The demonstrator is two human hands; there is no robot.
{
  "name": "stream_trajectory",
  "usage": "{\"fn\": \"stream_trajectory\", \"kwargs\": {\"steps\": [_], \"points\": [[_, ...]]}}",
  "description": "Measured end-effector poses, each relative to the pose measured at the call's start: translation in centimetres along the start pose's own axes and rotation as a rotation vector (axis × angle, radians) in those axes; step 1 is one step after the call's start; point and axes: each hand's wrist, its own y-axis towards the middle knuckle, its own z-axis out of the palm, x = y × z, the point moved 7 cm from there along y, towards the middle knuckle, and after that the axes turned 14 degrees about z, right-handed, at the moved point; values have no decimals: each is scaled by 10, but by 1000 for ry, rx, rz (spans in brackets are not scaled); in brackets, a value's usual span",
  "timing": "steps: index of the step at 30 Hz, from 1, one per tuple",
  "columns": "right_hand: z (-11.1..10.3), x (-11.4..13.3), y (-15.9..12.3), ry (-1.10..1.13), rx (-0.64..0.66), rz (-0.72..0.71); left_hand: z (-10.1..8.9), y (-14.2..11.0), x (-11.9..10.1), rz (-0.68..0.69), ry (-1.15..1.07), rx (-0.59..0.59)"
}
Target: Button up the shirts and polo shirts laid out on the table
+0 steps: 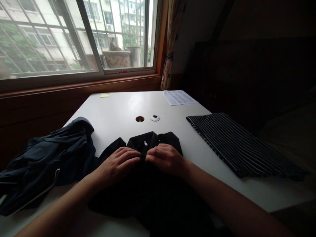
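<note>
A black collared shirt [153,194] lies spread on the white table, its collar at the far end and a small pale label inside the neck. My left hand [123,159] is closed on the shirt's front just below the collar, fingers pointing inward. Close beside it, my right hand [166,158] has its fingers curled onto the other side of the same front. Both thumbs are hidden, and the shirt's lower part fades into shadow.
Dark blue clothing [66,154] with white piping lies heaped at left. At right is a folded striped cloth [229,141]. Farther back on the white table [118,112] are a round cable hole [140,119], its white cover [155,118], printed papers [180,98] and a yellow note [105,95].
</note>
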Motion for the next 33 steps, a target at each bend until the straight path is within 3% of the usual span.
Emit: {"fn": "stream_trajectory", "kwargs": {"steps": [5,10,13,22,29,33], "points": [[1,1,-4,9,-6,4,-1,3,-3,-34,-65,-15],[-1,5,-5,43,-36,-24,0,2,0,-123,-171,-106],[-2,12,-3,47,-28,-64,2,3,1,-151,-181,-85],[0,10,-5,66,-39,-36,-4,8,-16,3,64,-40],[1,12,-5,71,-38,-15,-10,9,-19,14,120,-69],[-11,-2,-6,129,-143,82,-12,5,-17,19,146,-61]]}}
